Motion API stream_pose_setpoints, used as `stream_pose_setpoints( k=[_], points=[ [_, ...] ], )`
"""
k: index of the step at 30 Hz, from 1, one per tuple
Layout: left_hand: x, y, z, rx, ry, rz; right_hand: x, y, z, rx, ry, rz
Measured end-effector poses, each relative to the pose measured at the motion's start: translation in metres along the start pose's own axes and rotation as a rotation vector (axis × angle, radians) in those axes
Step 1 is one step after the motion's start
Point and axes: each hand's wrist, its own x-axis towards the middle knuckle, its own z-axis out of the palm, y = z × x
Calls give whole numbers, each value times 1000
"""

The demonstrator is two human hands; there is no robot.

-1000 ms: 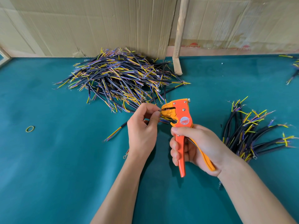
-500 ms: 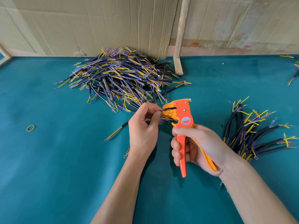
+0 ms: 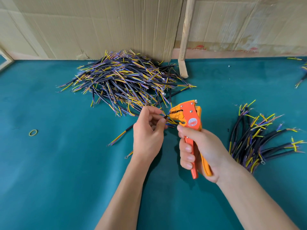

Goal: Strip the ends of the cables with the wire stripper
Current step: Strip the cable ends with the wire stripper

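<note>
The left hand [image 3: 147, 135] pinches a cable end [image 3: 166, 116] at the wire stripper [image 3: 187, 117] gripped by the right hand [image 3: 199, 151]; a far larger cable heap [image 3: 123, 80] apparently awaits than the right-side bundle [image 3: 259, 138].

A table [image 3: 58, 188] covered in teal cloth. A large heap of cables [image 3: 123, 82] lies at the back by a cardboard wall, a smaller bundle [image 3: 259, 138] on the right, one loose cable [image 3: 119, 138] and a rubber band [image 3: 33, 132] on the left.
</note>
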Motion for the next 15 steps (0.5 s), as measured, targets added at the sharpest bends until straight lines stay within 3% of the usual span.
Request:
stream_pose_setpoints(
  k=[10,15],
  points=[
    [0,1,3,62,61,-45,-2,-17,-16,181,-41,-111],
    [0,5,3,135,73,-39,-3,-16,-19,61,-204,-101]
  ],
)
